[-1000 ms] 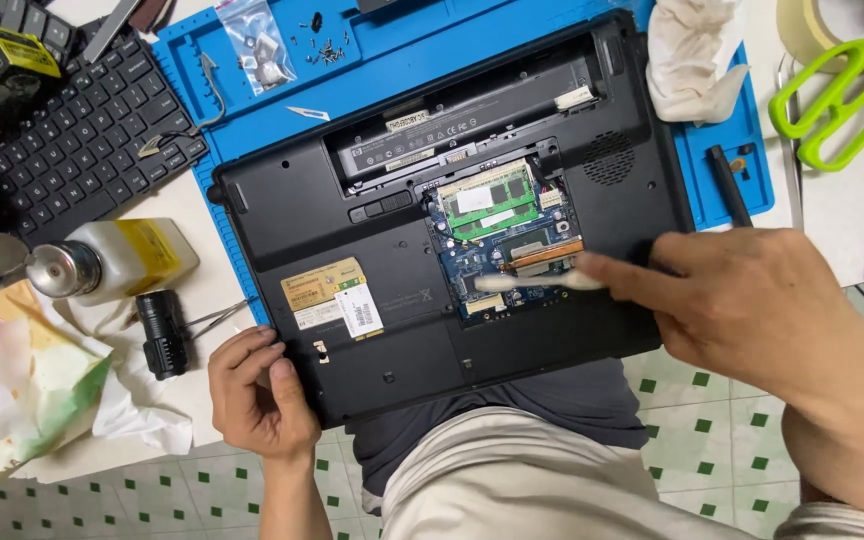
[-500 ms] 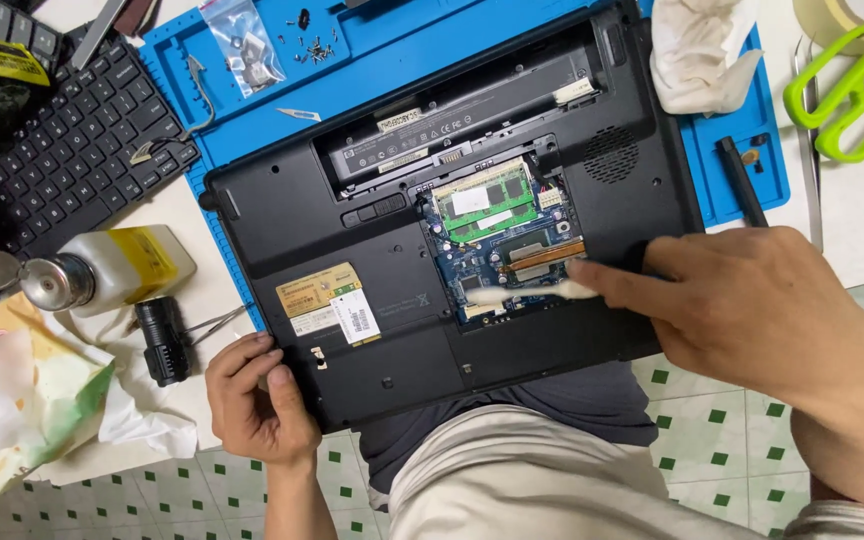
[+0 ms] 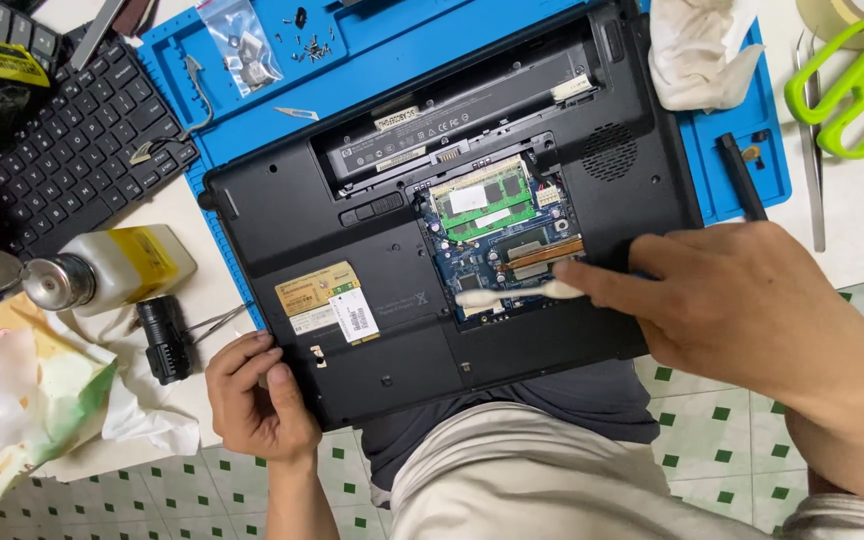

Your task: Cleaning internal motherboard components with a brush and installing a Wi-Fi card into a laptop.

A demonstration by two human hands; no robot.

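White cotton swab (image 3: pixel 512 295) pinched in the closed right hand (image 3: pixel 742 300), its tip on the blue circuit board (image 3: pixel 492 262) inside the open bay of an upturned black laptop (image 3: pixel 352 230), left hand (image 3: pixel 252 395) clasped on the laptop's near corner, blue work mat (image 3: pixel 252 120) beneath, green scissors (image 3: pixel 852 80) well off to the right.

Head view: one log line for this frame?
right hand: white cotton swab on blue circuit board | left hand: grips upturned black laptop corner
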